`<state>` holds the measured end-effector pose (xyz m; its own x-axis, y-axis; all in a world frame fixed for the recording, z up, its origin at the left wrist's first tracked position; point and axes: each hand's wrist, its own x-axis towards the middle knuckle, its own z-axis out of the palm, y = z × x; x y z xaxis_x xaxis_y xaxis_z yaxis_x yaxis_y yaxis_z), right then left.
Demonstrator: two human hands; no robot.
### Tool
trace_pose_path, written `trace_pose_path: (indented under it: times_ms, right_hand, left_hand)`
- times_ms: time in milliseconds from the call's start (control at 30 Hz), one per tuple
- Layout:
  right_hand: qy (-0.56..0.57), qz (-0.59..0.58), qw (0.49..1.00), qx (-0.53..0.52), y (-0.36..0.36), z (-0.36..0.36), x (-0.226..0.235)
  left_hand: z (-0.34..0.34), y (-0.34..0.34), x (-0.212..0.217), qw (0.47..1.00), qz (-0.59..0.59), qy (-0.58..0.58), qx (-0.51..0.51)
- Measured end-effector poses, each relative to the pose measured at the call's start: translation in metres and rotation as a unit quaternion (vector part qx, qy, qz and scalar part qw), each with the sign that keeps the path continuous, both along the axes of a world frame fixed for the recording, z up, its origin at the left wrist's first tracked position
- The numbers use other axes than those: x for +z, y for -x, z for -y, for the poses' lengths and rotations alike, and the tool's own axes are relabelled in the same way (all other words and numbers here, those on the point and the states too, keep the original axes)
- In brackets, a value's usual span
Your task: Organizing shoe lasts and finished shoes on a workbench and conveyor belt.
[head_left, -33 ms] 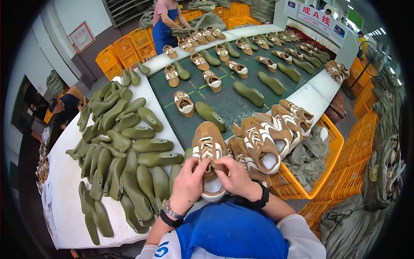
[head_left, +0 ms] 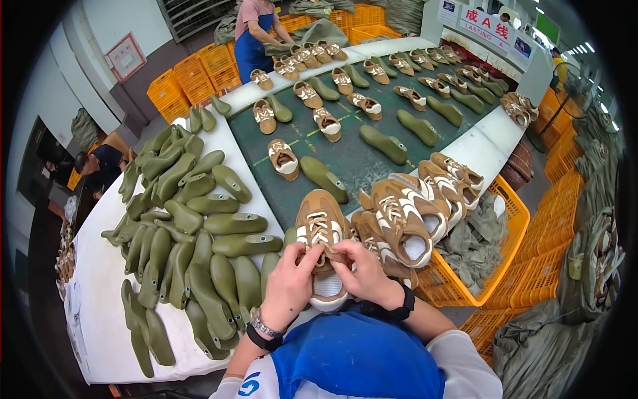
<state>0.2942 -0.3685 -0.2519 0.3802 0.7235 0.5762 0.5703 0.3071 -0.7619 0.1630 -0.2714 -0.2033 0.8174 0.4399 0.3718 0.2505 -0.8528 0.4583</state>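
Observation:
A brown sneaker [head_left: 320, 219] with white laces and white side stripes stands in front of me, toe pointing away. My left hand [head_left: 292, 279] pinches it at the top of the lacing, on the left side. Opposite, my right hand [head_left: 362, 272] grips the right edge of the same opening, thumb and fingers closed. A white insole [head_left: 327, 286] shows inside the heel. Just right of it, more brown sneakers [head_left: 401, 216] lie crowded together. Many green shoe lasts [head_left: 242, 245] are heaped to the left of my hands.
A white-edged table [head_left: 100, 332] bears the lasts. Ahead, a green conveyor surface [head_left: 266, 179] carries sneakers and lasts in rows. An orange crate [head_left: 492, 292] with grey cloth stands at my right. One person [head_left: 256, 33] in a blue apron works across the line; another [head_left: 103, 163] is far left.
The sneaker's toe has dipped very slightly toward me. Both hands keep the same grip.

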Motion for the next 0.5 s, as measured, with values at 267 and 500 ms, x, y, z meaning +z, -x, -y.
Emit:
trace_pose_path:
  times_ms: [267, 500]
  right_hand:
    - [-0.026, -0.042, 0.998, -0.026, 0.002, 0.003, -0.015]
    - [-0.055, -0.129, 0.99, -0.033, 0.005, 0.004, -0.01]
  left_hand:
    - [0.012, 0.0, 0.002, 0.999, -0.008, -0.022, 0.042]
    - [-0.003, 0.005, -0.007, 0.995, 0.062, 0.004, -0.072]
